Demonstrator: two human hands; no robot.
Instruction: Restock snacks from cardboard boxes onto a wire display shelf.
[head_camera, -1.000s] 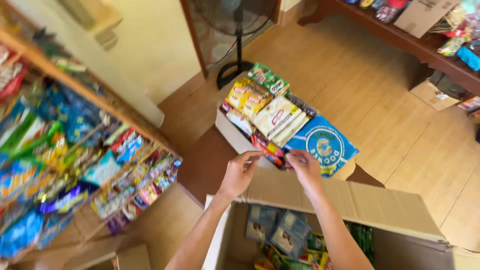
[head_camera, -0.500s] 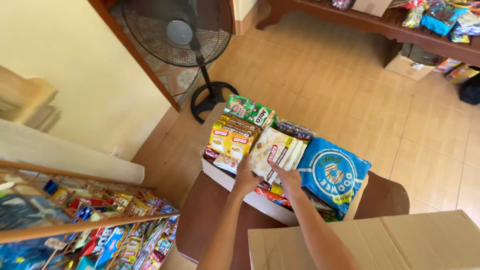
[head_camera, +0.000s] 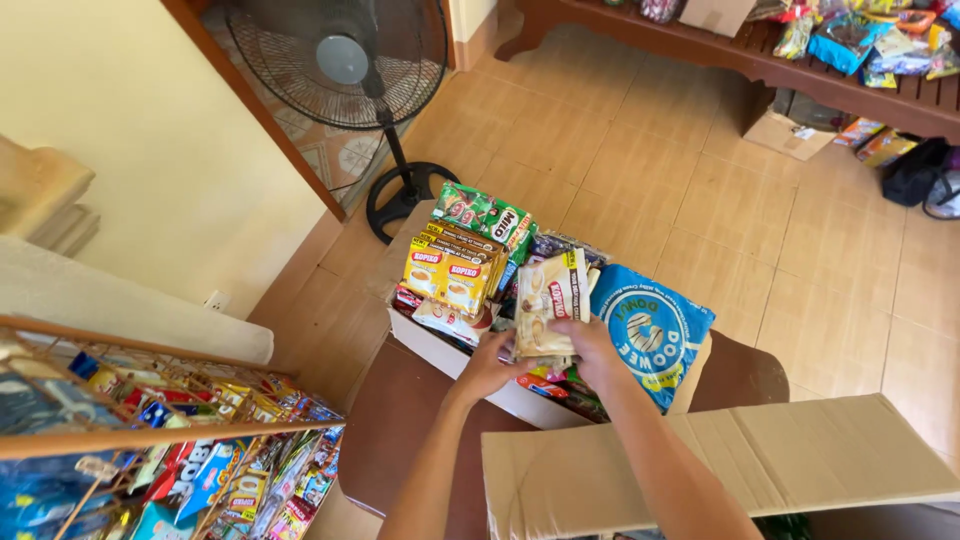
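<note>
Cream sachet strip (head_camera: 550, 305): pinched by left hand (head_camera: 492, 362) and right hand (head_camera: 590, 347); best lifted straight, clear of blue bag (head_camera: 650, 330).

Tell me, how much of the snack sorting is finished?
Looks partly done. The white box on the brown table already stands full of packets: yellow packs, green packs, a blue bag. In hand: the left hand and right hand lift a cream packet bundle above it. What is left cannot be told; the cardboard carton hides its contents.
</note>
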